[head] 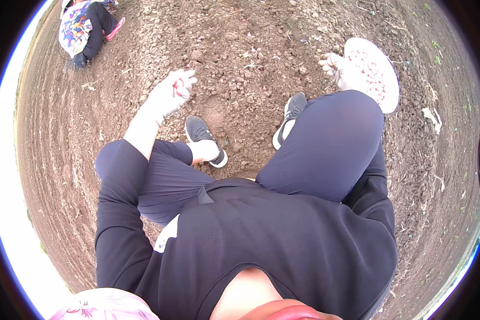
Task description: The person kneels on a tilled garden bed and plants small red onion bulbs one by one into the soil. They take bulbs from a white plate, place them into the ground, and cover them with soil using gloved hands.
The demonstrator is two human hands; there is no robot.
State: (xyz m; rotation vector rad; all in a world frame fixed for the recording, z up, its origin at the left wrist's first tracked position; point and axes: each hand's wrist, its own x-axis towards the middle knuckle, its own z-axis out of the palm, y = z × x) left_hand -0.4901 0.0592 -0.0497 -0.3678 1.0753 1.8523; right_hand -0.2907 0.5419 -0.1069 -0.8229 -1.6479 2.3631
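My left hand (178,90), in a pale glove, is raised over the soil at the left with its fingers curled round small red-and-white cloves or bulbs (179,84). My right hand (336,70), also gloved, is beyond my right knee with its fingers bent; whether it holds anything cannot be told. Beside and partly behind that hand is a white, shallow round container (391,86) with many small red-and-white pieces (370,74) in it. Similar reddish pieces (265,87) lie scattered on the loose soil (240,104) between and beyond my feet.
My dark shoes (202,134) stand apart on the cloddy ground. Another person (78,30) sits on the soil at the upper left. Dry plant scraps (432,119) lie to the right, and long furrows (60,160) run along the left.
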